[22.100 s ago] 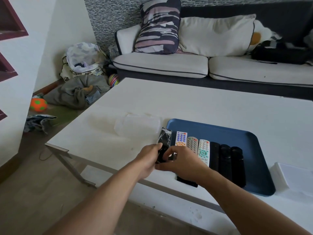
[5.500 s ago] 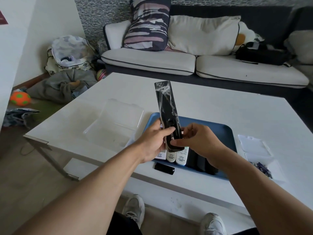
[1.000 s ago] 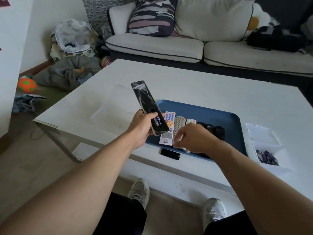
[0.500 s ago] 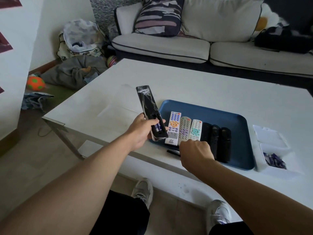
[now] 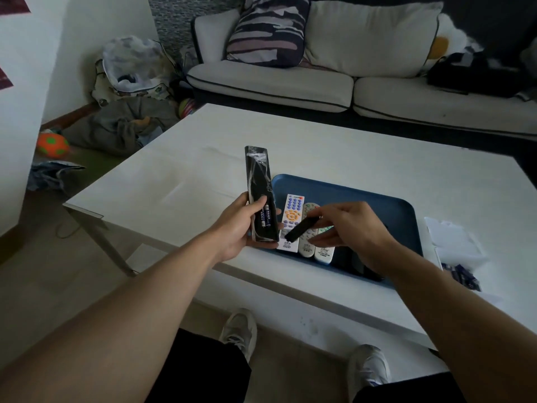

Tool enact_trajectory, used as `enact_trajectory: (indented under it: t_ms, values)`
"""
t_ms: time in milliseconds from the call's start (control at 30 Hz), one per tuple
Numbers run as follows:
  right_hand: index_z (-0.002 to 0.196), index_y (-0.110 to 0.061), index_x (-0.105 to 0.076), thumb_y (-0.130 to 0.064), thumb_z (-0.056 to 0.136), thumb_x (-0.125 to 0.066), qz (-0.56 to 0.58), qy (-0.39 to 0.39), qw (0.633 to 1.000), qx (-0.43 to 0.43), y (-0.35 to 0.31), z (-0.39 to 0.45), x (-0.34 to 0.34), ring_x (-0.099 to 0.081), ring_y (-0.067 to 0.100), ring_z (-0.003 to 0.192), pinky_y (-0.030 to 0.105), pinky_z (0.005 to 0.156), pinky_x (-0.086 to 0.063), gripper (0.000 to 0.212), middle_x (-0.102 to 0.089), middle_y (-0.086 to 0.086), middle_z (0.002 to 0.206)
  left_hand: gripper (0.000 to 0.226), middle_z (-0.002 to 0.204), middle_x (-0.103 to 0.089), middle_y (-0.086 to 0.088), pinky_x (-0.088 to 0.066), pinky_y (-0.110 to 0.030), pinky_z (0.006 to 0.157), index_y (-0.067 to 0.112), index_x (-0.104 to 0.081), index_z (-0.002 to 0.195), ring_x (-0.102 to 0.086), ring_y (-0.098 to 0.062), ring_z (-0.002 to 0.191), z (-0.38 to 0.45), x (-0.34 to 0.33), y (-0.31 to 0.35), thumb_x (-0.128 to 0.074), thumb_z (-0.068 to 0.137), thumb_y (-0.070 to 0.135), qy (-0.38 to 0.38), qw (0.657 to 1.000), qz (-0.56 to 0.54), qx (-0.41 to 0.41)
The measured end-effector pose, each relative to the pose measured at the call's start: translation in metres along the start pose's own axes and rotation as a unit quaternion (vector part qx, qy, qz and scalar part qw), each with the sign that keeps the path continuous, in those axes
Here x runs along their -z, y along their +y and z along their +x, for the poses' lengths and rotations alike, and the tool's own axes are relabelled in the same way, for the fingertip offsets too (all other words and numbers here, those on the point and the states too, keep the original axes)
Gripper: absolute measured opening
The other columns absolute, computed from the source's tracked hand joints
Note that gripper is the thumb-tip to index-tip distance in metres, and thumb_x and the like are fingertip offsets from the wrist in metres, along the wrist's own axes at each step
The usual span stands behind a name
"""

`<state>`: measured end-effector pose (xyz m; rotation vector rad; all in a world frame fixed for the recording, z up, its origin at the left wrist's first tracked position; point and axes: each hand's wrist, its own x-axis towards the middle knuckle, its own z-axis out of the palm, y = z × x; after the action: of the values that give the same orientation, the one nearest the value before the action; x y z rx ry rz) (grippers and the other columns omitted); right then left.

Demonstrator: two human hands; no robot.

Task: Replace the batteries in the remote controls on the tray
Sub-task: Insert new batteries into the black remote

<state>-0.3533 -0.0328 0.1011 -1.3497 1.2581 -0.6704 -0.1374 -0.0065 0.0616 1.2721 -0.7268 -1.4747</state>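
My left hand [image 5: 236, 226] grips a long black remote [image 5: 258, 181] wrapped in clear plastic, held back side up above the table's near edge. Its battery bay is uncovered and two blue batteries [image 5: 265, 219] sit in it. My right hand [image 5: 353, 229] pinches the black battery cover [image 5: 300, 229] just right of the remote, over the blue tray [image 5: 363, 196]. On the tray lie three white remotes [image 5: 292, 218] side by side, and black remotes [image 5: 353, 261] mostly hidden under my right hand.
A clear plastic box holding blue batteries [image 5: 460, 276] stands right of the tray, its lid [image 5: 444, 229] behind it. The white table [image 5: 363, 149] stretches toward a sofa [image 5: 319, 80]. Clothes, bags and an orange ball [image 5: 52, 144] lie on the floor at left.
My right hand picked the black cover up from the table's near edge and raised it beside the remote. My left hand turned the remote more upright.
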Motion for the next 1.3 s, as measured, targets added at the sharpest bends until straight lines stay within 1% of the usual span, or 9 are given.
enact_trajectory:
  t_ms: [133,233,333,400,500,633,767,1133,1300]
  values:
    - [0.093,-0.011,-0.078,-0.016,0.085,-0.079,0.013,0.035,0.997,0.067,0.0,0.003,-0.007,-0.076,0.027,0.073,0.035,0.073,-0.063,0.009,-0.078,0.006,0.085,0.025,0.114,-0.074,-0.012,-0.06,-0.059,0.073,0.02,-0.057,0.127,-0.072,-0.03,0.089,-0.002,-0.006,-0.001,-0.053,0.104,0.028,-0.01,1.0,0.011,0.009]
    - [0.101,-0.012,-0.071,-0.004,0.086,-0.076,0.021,0.02,0.994,0.106,-0.004,0.003,-0.009,-0.074,0.022,0.07,0.035,0.069,-0.063,0.018,-0.076,0.012,0.086,0.025,0.113,-0.072,-0.01,-0.061,-0.055,0.07,0.023,-0.059,0.128,-0.073,-0.028,0.089,-0.005,-0.009,-0.001,-0.052,0.104,0.029,-0.022,0.999,0.016,0.018]
    - [0.113,-0.02,-0.063,-0.009,0.086,-0.077,-0.003,-0.028,0.99,0.137,-0.007,0.001,-0.011,-0.07,0.017,0.069,0.03,0.065,-0.062,0.032,-0.075,0.013,0.085,0.027,0.112,-0.074,-0.008,-0.06,-0.051,0.07,0.026,-0.061,0.129,-0.074,-0.029,0.092,-0.007,-0.012,0.0,-0.049,0.105,0.033,-0.048,0.998,0.029,0.027]
    - [0.109,-0.02,-0.065,-0.012,0.087,-0.077,-0.018,-0.031,0.989,0.146,-0.006,0.002,-0.013,-0.067,0.013,0.067,0.027,0.061,-0.059,0.027,-0.075,0.01,0.083,0.03,0.112,-0.075,-0.009,-0.06,-0.048,0.068,0.025,-0.059,0.131,-0.074,-0.031,0.095,-0.009,-0.013,0.0,-0.045,0.106,0.036,-0.065,0.997,0.035,0.035]
    - [0.101,-0.021,-0.068,-0.016,0.086,-0.079,-0.059,-0.036,0.986,0.154,-0.003,0.005,-0.017,-0.066,0.014,0.066,0.03,0.06,-0.056,0.02,-0.076,0.004,0.081,0.036,0.123,-0.071,-0.015,-0.058,-0.047,0.067,0.026,-0.056,0.136,-0.07,-0.038,0.108,-0.01,-0.017,0.0,-0.041,0.107,0.04,-0.09,0.994,0.033,0.05]
    - [0.099,-0.026,-0.073,-0.02,0.082,-0.083,-0.088,-0.02,0.982,0.166,0.001,0.011,-0.018,-0.065,0.018,0.068,0.035,0.06,-0.057,0.021,-0.072,0.003,0.085,0.038,0.125,-0.07,-0.014,-0.058,-0.049,0.07,0.027,-0.055,0.138,-0.068,-0.039,0.112,-0.009,-0.018,0.0,-0.039,0.107,0.042,-0.098,0.993,0.023,0.055]
    - [0.099,-0.032,-0.075,-0.026,0.078,-0.086,-0.124,0.002,0.977,0.173,0.006,0.014,-0.019,-0.054,0.003,0.061,0.022,0.058,-0.048,0.024,-0.064,-0.003,0.077,0.045,0.127,-0.069,-0.015,-0.059,-0.048,0.071,0.025,-0.055,0.14,-0.068,-0.038,0.114,-0.011,-0.019,0.0,-0.037,0.106,0.049,-0.122,0.99,0.025,0.063]
    - [0.077,-0.016,-0.052,-0.031,0.066,-0.093,-0.16,0.057,0.974,0.152,0.006,0.018,-0.02,-0.037,0.003,0.048,0.015,0.046,-0.035,0.045,-0.05,-0.006,0.062,0.041,0.13,-0.066,-0.015,-0.057,-0.054,0.078,0.025,-0.052,0.137,-0.066,-0.039,0.116,-0.014,-0.018,-0.001,-0.047,0.103,0.046,-0.137,0.989,0.039,0.044]
    - [0.073,-0.018,-0.05,-0.033,0.064,-0.094,-0.162,0.046,0.979,0.118,0.006,0.019,-0.015,-0.039,0.008,0.053,0.024,0.052,-0.037,0.047,-0.048,-0.005,0.062,0.049,0.13,-0.068,-0.012,-0.059,-0.051,0.083,0.026,-0.055,0.14,-0.067,-0.035,0.117,-0.014,-0.017,-0.005,-0.036,0.104,0.053,-0.139,0.988,0.04,0.053]
